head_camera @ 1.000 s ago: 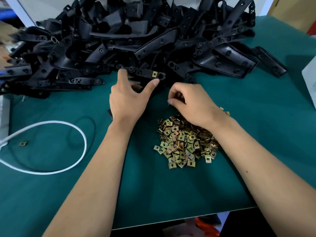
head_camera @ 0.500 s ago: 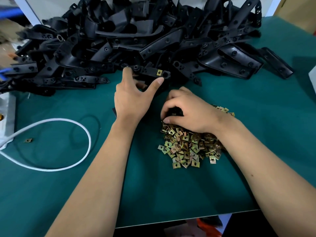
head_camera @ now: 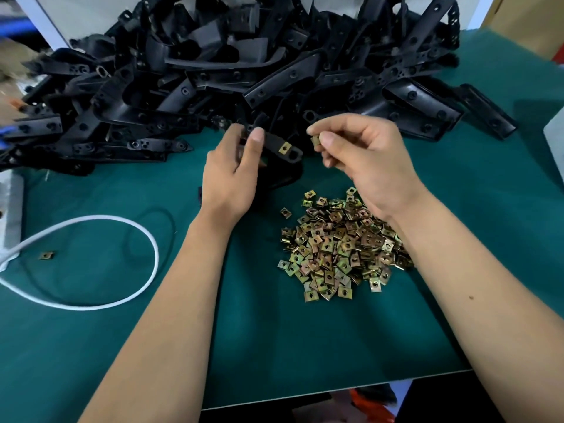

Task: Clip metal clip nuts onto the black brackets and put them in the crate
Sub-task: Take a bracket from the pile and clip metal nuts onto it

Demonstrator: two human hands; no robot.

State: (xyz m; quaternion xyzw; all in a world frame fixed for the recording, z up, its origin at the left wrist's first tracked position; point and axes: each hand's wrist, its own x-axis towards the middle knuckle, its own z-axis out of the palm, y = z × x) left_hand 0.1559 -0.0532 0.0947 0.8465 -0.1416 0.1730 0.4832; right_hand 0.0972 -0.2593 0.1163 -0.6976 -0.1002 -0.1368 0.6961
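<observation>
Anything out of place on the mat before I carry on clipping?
One stray clip nut lies alone at the far left, inside the white cable loop, well away from the clip nut pile. Another nut sits just off the pile's upper left edge. Nothing looks damaged.

a green-topped table (head_camera: 274, 346) carries a black bracket heap (head_camera: 244, 71), clip nut pile (head_camera: 338, 248), and white cable (head_camera: 122, 300).
</observation>
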